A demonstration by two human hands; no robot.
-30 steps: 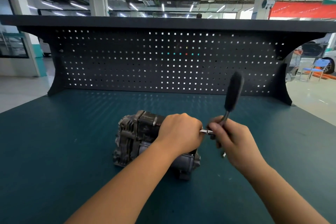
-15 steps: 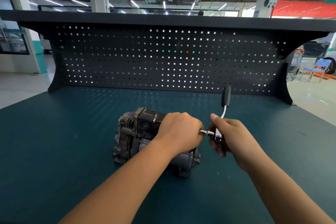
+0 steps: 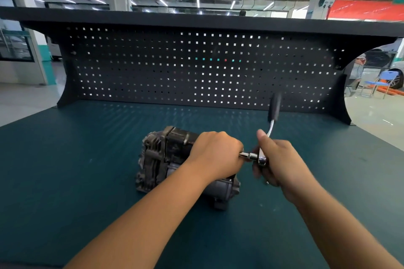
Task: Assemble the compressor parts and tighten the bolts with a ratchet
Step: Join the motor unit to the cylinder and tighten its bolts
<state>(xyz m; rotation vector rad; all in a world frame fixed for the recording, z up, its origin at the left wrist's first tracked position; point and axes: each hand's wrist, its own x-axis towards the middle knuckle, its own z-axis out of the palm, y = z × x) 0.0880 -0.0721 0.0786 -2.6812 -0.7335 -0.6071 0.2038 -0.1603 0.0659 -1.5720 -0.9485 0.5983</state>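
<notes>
The compressor (image 3: 166, 159) lies on its side near the middle of the green bench mat (image 3: 87, 181), with its finned casting toward 9 o'clock and the bolted end toward 3 o'clock. Our left hand (image 3: 215, 155) is curled over that 3 o'clock end, gripping the housing. It covers the bolt, so we cannot tell how far the bolt is seated. Our right hand (image 3: 277, 159) is closed round the ratchet (image 3: 271, 129) low down near its head, thumb laid up the shaft. The black grip stands free toward 12 o'clock, in front of the pegboard (image 3: 196, 72). A bright extension (image 3: 249, 155) runs level from the ratchet head toward 9 o'clock and vanishes under our left fingers.

We judge this to be a tightening stroke on an end bolt. To do it well, we should hold the extension in line with the bolt so the socket does not cock and slip off. The left hand can steady the extension and stop the compressor rolling on the mat. Gripping near the head suits quick running-down. For the final pull we would slide our right hand up to the black grip for leverage and swing in short, even arcs.
</notes>
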